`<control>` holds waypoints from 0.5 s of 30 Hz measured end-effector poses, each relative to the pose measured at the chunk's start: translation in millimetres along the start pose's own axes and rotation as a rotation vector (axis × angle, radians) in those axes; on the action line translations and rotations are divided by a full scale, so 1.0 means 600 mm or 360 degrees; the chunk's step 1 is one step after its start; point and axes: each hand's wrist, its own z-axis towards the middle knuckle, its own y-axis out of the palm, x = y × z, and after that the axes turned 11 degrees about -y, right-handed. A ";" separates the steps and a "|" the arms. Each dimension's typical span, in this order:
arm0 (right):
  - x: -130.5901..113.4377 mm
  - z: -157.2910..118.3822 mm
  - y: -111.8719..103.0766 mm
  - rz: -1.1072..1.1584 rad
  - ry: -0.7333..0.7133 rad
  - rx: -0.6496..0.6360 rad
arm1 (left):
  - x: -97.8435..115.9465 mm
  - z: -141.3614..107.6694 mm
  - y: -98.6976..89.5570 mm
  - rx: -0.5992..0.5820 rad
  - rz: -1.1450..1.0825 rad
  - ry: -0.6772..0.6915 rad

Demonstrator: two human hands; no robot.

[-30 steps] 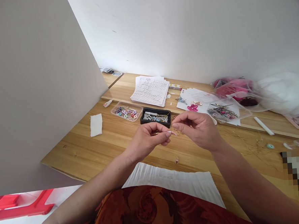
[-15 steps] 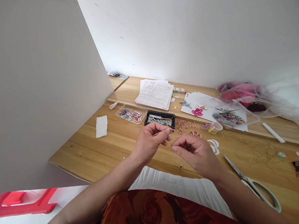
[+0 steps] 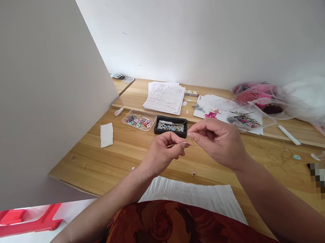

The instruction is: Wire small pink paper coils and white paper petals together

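Head view: a fine gold wire (image 3: 178, 145) is pinched by the left hand (image 3: 162, 150) above the wooden tabletop (image 3: 82, 159); at its far end, the right hand's (image 3: 217, 142) fingertips are together, grip unclear. A close, steady pinch is called for here.

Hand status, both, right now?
Left hand: closed, pinching a thin gold wire.
Right hand: closed, apparently pinching the same wire near its end.
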 end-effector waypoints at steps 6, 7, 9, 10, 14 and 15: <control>0.045 0.011 0.010 0.0456 0.0393 -0.0140 | -0.005 0.005 -0.007 -0.0110 -0.0125 0.0002; 0.053 0.009 0.014 0.0566 0.0467 -0.0150 | -0.006 0.006 -0.008 -0.0102 -0.0154 0.0003; 0.064 0.003 0.024 0.0815 0.0643 -0.0155 | -0.007 0.008 -0.009 -0.0046 -0.0219 0.0007; 0.068 -0.003 0.030 0.0939 0.0736 -0.0155 | -0.007 0.009 -0.008 -0.0009 -0.0251 0.0010; 0.057 -0.034 0.056 0.1155 0.0912 -0.0161 | -0.010 0.013 -0.006 0.0115 -0.0339 0.0029; 0.048 -0.042 0.060 0.1083 0.0872 -0.0161 | -0.011 0.014 -0.005 0.0148 -0.0353 0.0041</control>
